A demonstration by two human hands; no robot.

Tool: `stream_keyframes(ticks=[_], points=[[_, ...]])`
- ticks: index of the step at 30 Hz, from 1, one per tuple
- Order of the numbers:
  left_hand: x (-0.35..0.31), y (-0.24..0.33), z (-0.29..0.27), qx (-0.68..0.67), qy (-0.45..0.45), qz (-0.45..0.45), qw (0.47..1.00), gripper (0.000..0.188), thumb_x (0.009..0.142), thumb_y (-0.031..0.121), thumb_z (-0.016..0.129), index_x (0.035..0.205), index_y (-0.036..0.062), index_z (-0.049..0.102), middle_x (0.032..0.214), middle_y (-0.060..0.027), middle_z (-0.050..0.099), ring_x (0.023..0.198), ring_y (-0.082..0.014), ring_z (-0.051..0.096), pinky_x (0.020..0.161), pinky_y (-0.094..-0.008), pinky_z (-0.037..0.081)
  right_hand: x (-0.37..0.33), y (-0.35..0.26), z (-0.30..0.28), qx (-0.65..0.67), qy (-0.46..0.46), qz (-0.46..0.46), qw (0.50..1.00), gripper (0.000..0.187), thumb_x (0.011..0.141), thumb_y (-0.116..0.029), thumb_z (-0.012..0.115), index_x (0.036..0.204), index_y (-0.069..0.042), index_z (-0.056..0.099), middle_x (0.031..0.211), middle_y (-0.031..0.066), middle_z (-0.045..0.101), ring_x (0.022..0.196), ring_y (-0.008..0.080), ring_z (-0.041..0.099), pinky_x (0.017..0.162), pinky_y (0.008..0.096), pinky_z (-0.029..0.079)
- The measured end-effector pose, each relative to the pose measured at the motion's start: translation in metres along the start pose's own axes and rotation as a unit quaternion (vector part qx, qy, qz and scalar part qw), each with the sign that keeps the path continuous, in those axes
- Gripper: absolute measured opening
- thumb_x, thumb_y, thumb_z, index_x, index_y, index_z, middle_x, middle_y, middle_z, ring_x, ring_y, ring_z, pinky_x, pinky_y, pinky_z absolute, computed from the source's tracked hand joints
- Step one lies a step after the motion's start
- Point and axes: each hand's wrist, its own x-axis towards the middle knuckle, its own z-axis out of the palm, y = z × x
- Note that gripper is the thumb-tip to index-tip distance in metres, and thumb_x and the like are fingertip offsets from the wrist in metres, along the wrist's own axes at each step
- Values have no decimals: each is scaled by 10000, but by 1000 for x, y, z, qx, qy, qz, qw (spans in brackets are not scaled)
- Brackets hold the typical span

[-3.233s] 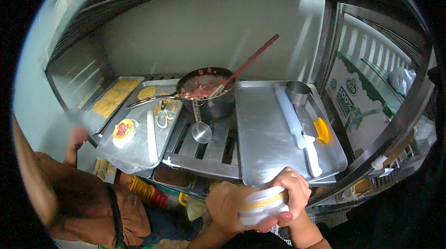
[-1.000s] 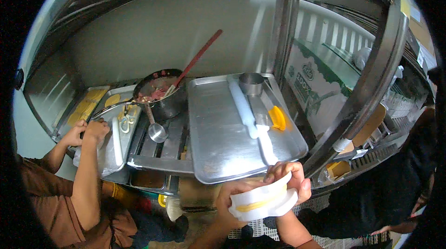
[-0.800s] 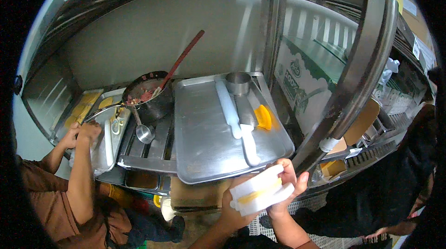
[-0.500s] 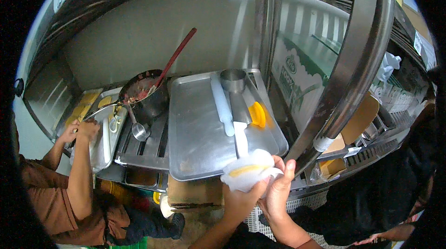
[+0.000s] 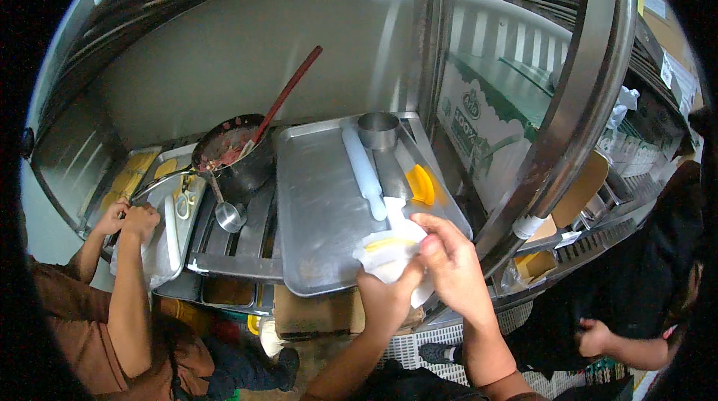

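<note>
In front of me, over the near edge of a metal tray [image 5: 318, 210], I hold a thin white sheet [image 5: 387, 266], paper-like or plastic, folded around a yellow strip [image 5: 389, 245]. My left hand [image 5: 387, 285] pinches the sheet from below. At the sheet's right side, my right hand [image 5: 455, 263] grips its edge between thumb and fingers. Behind the sheet on the tray lie a light blue rolling pin [image 5: 363, 171], a wide-bladed scraper [image 5: 393, 178] with a white handle, a yellow plastic scraper [image 5: 421, 184] and a round metal cup [image 5: 378, 132]. The sheet hides part of the white handle.
Left of the tray stands a dark pan [image 5: 247, 165] of reddish filling with a red-handled spatula [image 5: 292, 83] and a ladle [image 5: 230, 216]. A co-worker's hands [image 5: 134, 220] work beside a tray with scissors [image 5: 185, 199]. A metal post [image 5: 553, 139] rises at right; another person [image 5: 606, 311] stands there.
My right hand has moved up and around to the sheet's right side, its back now more in view. The folded sheet is held smaller and tighter. The person at right has brought a hand forward.
</note>
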Motion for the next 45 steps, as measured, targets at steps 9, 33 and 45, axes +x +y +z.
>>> stream_keyframes(ticks=[9, 33, 45], points=[[1, 6, 0, 164, -31, 78, 983, 311, 678, 109, 719, 929, -11, 580, 814, -111, 647, 748, -186, 635, 677, -301, 493, 13, 14, 1, 164, -63, 83, 981, 312, 878, -268, 561, 949, 34, 592, 858, 51, 609, 824, 89, 537, 750, 246, 436], [-19, 1, -5, 240, -145, 0, 960, 584, 735, 65, 711, 1203, -77, 393, 1102, -173, 550, 1036, -202, 537, 892, -318, 421, 31, 58, 11, 346, 139, 230, 899, 603, 830, -589, 446, 938, -9, 571, 815, 74, 602, 710, 142, 574, 677, 263, 461], [-25, -4, 1, 297, -128, 87, 942, 562, 734, 95, 719, 1191, -55, 428, 1032, -168, 590, 946, -194, 582, 824, -311, 456, 28, 62, 6, 371, 142, 233, 888, 595, 833, -564, 461, 1025, -7, 544, 852, 80, 595, 733, 147, 579, 679, 262, 463]])
